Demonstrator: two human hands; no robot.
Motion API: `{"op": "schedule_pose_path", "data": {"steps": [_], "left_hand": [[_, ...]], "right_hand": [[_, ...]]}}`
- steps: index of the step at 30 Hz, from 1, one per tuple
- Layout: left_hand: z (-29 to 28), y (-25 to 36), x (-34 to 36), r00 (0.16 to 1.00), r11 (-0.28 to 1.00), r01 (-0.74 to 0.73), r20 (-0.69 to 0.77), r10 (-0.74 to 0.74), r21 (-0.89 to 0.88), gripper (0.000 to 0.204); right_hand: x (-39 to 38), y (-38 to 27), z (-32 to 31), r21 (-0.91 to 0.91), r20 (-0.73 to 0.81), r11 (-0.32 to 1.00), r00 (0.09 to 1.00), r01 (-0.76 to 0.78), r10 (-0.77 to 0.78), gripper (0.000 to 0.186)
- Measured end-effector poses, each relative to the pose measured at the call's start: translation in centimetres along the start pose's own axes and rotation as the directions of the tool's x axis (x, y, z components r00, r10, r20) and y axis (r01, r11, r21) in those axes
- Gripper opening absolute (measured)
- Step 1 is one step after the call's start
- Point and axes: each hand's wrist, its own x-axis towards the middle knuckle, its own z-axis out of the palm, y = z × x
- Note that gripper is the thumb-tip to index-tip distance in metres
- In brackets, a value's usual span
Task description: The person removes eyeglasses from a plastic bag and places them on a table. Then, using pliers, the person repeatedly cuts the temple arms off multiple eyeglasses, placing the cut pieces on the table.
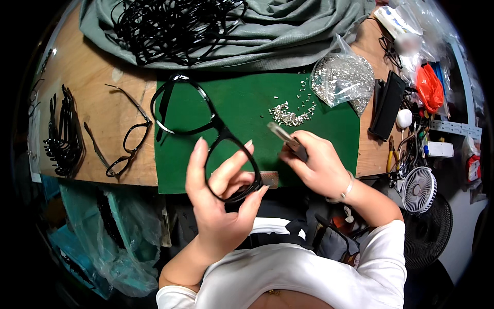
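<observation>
My left hand (218, 201) is closed around one rim of a black eyeglass frame (218, 123), raised above the green mat (231, 92). Its fingers reach through and around the lens opening, and the other rim points up and to the left. In my right hand (321, 165) is a slim hand tool (280, 133) with a flat metal tip and a darker body; its exact kind is unclear. That tip points toward a loose pile of small silver metal parts (292, 115) on the mat. A small perforated plate (270, 179) lies at the mat's near edge.
A clear bag of silver parts (343, 77) sits at the mat's far right. Black frames (175, 26) heap on a grey cloth (288, 46) at the back. More glasses (135, 139) and stacked frames (64, 136) lie left. Right are pliers (392, 155) and a white fan (418, 189).
</observation>
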Motion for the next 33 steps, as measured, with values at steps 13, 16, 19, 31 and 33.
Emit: {"op": "schedule_pose_path", "data": {"steps": [13,16,19,31,33], "left_hand": [[1.3,0.1,0.0,0.999,0.999,0.036,0.0,-0.036,0.008,0.084],[0.3,1.1,1.0,0.962,0.925,0.257,0.165,-0.217,-0.281,0.082],[-0.6,1.9,1.2,0.967,0.944,0.198,0.208,-0.144,-0.264,0.083],[-2.4,3.9,1.5,0.893,0.776,0.447,0.28,-0.353,-0.445,0.091],[-2.7,3.4,1.5,0.896,0.811,0.413,0.345,-0.28,-0.414,0.085]], "right_hand": [[-0.6,-3.7,-0.4,0.76,0.4,0.48,0.897,-0.439,0.186,0.02],[-0.6,-4.0,-0.9,0.746,0.429,0.507,0.894,-0.431,0.128,0.021],[-0.9,-4.3,-1.2,0.765,0.458,0.477,0.886,-0.434,0.071,0.021],[-0.6,-5.3,-3.6,0.16,0.712,0.985,0.698,-0.059,-0.074,0.027],[-0.8,-5.1,-3.2,0.128,0.634,0.992,0.767,0.016,-0.094,0.03]]}}
